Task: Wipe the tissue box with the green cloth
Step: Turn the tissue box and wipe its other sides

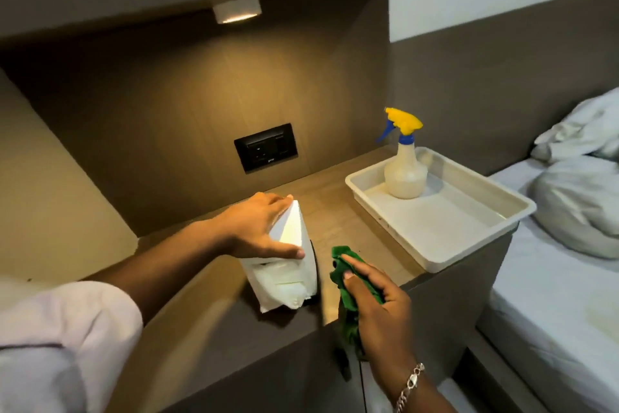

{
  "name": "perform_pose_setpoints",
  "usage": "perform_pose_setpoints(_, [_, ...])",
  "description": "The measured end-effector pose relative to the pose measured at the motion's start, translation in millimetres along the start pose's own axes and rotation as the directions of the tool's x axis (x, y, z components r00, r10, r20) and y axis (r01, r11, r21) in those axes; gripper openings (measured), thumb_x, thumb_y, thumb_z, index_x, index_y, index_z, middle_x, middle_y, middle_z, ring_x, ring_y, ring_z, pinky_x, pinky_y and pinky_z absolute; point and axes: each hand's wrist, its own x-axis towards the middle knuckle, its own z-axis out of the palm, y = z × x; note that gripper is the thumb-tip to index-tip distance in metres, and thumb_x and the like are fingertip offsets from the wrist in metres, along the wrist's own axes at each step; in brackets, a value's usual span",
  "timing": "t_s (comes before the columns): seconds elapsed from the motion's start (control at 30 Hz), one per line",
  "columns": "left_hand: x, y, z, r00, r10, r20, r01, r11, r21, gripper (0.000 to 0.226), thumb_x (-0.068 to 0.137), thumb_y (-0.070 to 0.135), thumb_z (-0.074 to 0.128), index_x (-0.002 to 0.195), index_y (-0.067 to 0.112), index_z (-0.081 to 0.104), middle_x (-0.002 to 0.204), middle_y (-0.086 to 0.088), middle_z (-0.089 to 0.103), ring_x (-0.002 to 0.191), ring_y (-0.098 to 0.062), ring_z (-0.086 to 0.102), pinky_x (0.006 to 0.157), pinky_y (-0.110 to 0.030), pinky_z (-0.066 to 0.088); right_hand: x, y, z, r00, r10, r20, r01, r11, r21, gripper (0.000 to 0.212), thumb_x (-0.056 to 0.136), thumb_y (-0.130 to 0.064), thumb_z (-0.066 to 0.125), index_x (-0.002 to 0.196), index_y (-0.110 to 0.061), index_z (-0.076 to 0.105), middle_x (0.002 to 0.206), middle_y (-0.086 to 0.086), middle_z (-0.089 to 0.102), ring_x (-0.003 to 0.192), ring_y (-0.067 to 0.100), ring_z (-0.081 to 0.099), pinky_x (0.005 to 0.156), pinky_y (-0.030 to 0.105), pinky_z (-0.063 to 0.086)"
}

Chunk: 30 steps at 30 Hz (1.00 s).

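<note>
- Tissue box [284, 265]: white, tipped up on the wooden bedside counter [338, 211], near the front edge, with tissue bulging from the opening toward the camera.
- Left hand [258, 228]: fingers spread and clamped over the box's upper end, thumb on the near face. It holds the box at a tilt.
- Right hand [378, 305]: closed around the bunched green cloth [348, 273], at 3 o'clock of the box, just beside it. Cloth-to-box contact cannot be told.
- Risk: the box stands on a narrow edge; a sideways wipe toward 9 o'clock likely pivots it out of the left hand's hold.
- Risk: the cloth could snag the loose tissue and drag sheets out.
- Risk: the box sits close to the counter's front edge, so a pull toward 6 o'clock may send it off.
- Spray bottle [403, 171] in the cream tray [469, 245], at 2 o'clock, well apart; a wide backswing could reach it.
</note>
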Motion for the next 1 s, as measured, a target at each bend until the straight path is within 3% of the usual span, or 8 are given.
perform_pose_setpoints(0.2, [23, 49, -3, 0.843, -0.510, -0.172, 0.523, 0.851, 0.042, 0.112, 0.048, 0.098, 0.025, 0.103, 0.009, 0.064, 0.095, -0.010, 0.064, 0.087, -0.032, 0.059, 0.063, -0.036, 0.047, 23, -6, -13, 0.998, 0.040, 0.049, -0.042, 0.999, 0.034, 0.026, 0.083, -0.013, 0.069, 0.096, -0.033, 0.077, 0.108, -0.006, 0.076, 0.105, 0.012, 0.068, 0.097, 0.045, 0.054])
perform_pose_setpoints(0.37, [52, 63, -27, 0.661, -0.713, 0.233, 0.731, 0.682, 0.013, 0.106, 0.063, 0.089, 0.036, 0.136, 0.013, 0.047, 0.143, -0.016, 0.047, 0.128, -0.039, 0.044, 0.105, -0.049, 0.037, 38, 0, -15, 0.992, 0.050, 0.114, -0.057, 0.997, 0.060, 0.028, 0.083, -0.013, 0.067, 0.093, -0.038, 0.077, 0.111, -0.006, 0.074, 0.107, 0.009, 0.067, 0.095, 0.038, 0.055])
perform_pose_setpoints(0.47, [61, 72, -32, 0.612, -0.714, 0.340, 0.761, 0.649, -0.009, 0.093, 0.077, 0.078, 0.038, 0.134, 0.006, 0.047, 0.137, -0.012, 0.051, 0.125, -0.036, 0.047, 0.094, -0.038, 0.036, 42, 5, -8, 0.993, 0.034, 0.114, -0.044, 0.996, 0.080, 0.029, 0.084, -0.014, 0.068, 0.093, -0.041, 0.074, 0.114, -0.007, 0.072, 0.102, -0.002, 0.066, 0.084, 0.018, 0.056])
perform_pose_setpoints(0.6, [58, 89, -42, 0.560, -0.730, 0.392, 0.802, 0.596, -0.034, 0.095, 0.078, 0.078, 0.036, 0.140, 0.006, 0.036, 0.140, -0.015, 0.045, 0.128, -0.037, 0.044, 0.074, -0.042, 0.040, 44, 14, 5, 0.992, 0.014, 0.124, -0.024, 0.996, 0.082, 0.025, 0.087, -0.019, 0.065, 0.108, -0.033, 0.071, 0.124, -0.004, 0.064, 0.098, -0.018, 0.058, 0.062, -0.001, 0.046])
perform_pose_setpoints(0.73, [49, 80, -37, 0.483, -0.725, 0.490, 0.840, 0.541, -0.029, 0.112, 0.068, 0.088, 0.031, 0.147, 0.009, 0.020, 0.151, -0.022, 0.031, 0.125, -0.048, 0.045, 0.088, -0.054, 0.048, 42, 23, 13, 0.993, -0.039, 0.108, 0.039, 0.999, 0.000, 0.029, 0.089, -0.032, 0.060, 0.117, -0.036, 0.065, 0.135, -0.007, 0.054, 0.115, 0.009, 0.058, 0.066, 0.008, 0.054])
perform_pose_setpoints(0.8, [44, 60, -23, 0.670, -0.650, 0.359, 0.676, 0.734, 0.065, 0.100, 0.075, 0.082, 0.020, 0.151, 0.019, 0.005, 0.158, -0.018, 0.018, 0.137, -0.043, 0.032, 0.106, -0.054, 0.034, 38, 27, 18, 0.994, -0.058, 0.095, 0.062, 0.997, -0.039, 0.035, 0.087, -0.043, 0.056, 0.122, -0.038, 0.061, 0.139, -0.006, 0.050, 0.120, 0.017, 0.056, 0.075, 0.027, 0.061])
perform_pose_setpoints(0.9, [34, 24, -5, 0.969, -0.168, 0.183, 0.145, 0.980, 0.134, 0.080, 0.085, 0.070, 0.009, 0.147, 0.025, -0.016, 0.160, -0.003, -0.018, 0.148, -0.023, -0.007, 0.120, -0.046, 0.004, 30, 34, 30, 0.995, -0.088, 0.052, 0.092, 0.991, -0.098, 0.040, 0.089, -0.054, 0.046, 0.128, -0.047, 0.050, 0.148, -0.005, 0.040, 0.128, 0.020, 0.048, 0.088, 0.044, 0.058])
perform_pose_setpoints(1.0, [33, 7, 7, 0.960, 0.277, 0.049, -0.280, 0.955, 0.098, 0.063, 0.096, 0.052, 0.012, 0.148, 0.027, -0.012, 0.159, 0.003, -0.018, 0.144, -0.009, -0.020, 0.120, -0.041, -0.005, 25, 38, 49, 0.992, -0.129, 0.013, 0.129, 0.969, -0.211, 0.045, 0.092, -0.046, 0.040, 0.135, -0.053, 0.034, 0.157, -0.007, 0.027, 0.139, 0.018, 0.032, 0.105, 0.050, 0.046])
